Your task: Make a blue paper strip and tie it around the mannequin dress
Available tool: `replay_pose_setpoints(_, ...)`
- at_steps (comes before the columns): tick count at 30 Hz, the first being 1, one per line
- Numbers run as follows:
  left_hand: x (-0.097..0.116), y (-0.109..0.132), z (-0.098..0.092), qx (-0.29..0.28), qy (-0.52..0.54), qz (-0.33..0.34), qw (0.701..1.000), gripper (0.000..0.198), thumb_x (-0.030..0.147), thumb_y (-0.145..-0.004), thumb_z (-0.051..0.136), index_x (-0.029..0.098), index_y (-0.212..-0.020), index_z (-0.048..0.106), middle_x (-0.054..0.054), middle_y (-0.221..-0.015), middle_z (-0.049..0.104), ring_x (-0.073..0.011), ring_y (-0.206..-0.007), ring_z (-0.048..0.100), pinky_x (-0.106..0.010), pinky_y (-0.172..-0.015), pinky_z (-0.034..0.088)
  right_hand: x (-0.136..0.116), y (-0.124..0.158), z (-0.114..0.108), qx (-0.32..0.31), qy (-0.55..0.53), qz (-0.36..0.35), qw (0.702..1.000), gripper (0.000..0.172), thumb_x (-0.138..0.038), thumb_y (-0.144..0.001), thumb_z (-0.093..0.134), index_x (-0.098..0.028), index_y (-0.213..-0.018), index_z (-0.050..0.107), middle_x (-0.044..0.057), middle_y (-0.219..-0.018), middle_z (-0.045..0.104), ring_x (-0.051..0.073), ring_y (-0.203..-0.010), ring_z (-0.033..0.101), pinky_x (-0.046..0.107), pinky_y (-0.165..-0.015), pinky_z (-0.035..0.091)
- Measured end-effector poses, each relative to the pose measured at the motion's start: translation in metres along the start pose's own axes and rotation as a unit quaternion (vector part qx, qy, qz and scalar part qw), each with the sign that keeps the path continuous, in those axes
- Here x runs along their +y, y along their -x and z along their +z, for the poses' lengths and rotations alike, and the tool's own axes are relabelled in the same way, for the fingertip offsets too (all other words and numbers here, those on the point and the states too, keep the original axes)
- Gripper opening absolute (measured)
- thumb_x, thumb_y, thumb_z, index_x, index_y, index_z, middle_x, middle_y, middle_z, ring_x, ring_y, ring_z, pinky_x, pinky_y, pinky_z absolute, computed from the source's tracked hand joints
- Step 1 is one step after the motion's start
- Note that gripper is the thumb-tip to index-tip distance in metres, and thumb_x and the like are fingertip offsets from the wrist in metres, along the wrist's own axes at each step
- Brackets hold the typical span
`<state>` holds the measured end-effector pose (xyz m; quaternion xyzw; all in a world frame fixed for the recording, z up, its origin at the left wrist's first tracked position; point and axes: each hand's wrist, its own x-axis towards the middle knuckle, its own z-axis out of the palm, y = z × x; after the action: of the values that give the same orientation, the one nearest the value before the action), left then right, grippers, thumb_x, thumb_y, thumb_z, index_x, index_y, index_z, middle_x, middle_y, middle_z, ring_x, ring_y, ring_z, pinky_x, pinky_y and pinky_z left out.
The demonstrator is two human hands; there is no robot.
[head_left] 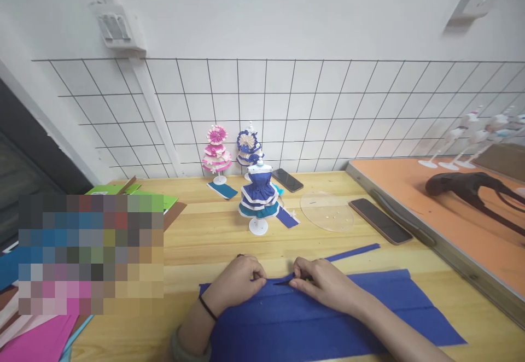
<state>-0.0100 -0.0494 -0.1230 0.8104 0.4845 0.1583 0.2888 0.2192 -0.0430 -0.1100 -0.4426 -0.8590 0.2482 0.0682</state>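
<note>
A large dark blue sheet (303,323), of thin paper or cloth, lies creased on the wooden table. At its far edge my left hand (244,280) is closed in a pinch on the sheet. My right hand (320,282) is closed around a small pair of scissors (282,282), its handles mostly hidden by my fingers. The dark blades lie at the sheet's far edge, pointing toward my left hand. A narrow blue strip (355,251) runs out to the right behind my right hand. Beyond my hands stands a small dress form (259,187) in a tiered blue, white and teal dress.
Pink (216,154) and blue-and-cream (247,142) dressed forms stand by the wall. A round clear plate (327,211) with tiny bits and two phones, one far (288,180), one near (380,220), lie behind. Coloured sheets (45,334) are at left; an orange board (410,187) at right.
</note>
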Motion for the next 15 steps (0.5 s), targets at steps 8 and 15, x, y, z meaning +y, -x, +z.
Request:
replay_pose_setpoints(8,-0.001,0.0,-0.0023,-0.013,0.01,-0.003,1.0,0.017,0.019,-0.073,0.053,0.017,-0.072,0.07,-0.003,-0.068,0.066,-0.0136,-0.067,0.057,-0.021,-0.065,0.04,0.0039,0.0009,0.0049,0.007,-0.009,0.002,1.0,0.021,-0.043,-0.087,0.043,-0.023,-0.083,0.05,-0.003,-0.065,0.06,0.013,-0.056,0.051,0.022,-0.052,0.028)
replay_pose_setpoints(15,0.001,0.0001,-0.0039,-0.015,0.019,0.0,1.0,0.019,0.016,-0.072,0.052,0.016,-0.072,0.071,-0.003,-0.07,0.066,-0.0124,-0.065,0.056,-0.02,-0.061,0.039,0.0031,0.0009,0.0062,0.011,-0.016,-0.001,1.0,0.02,-0.043,-0.087,0.044,-0.023,-0.085,0.049,-0.002,-0.072,0.063,0.014,-0.061,0.055,0.022,-0.055,0.03)
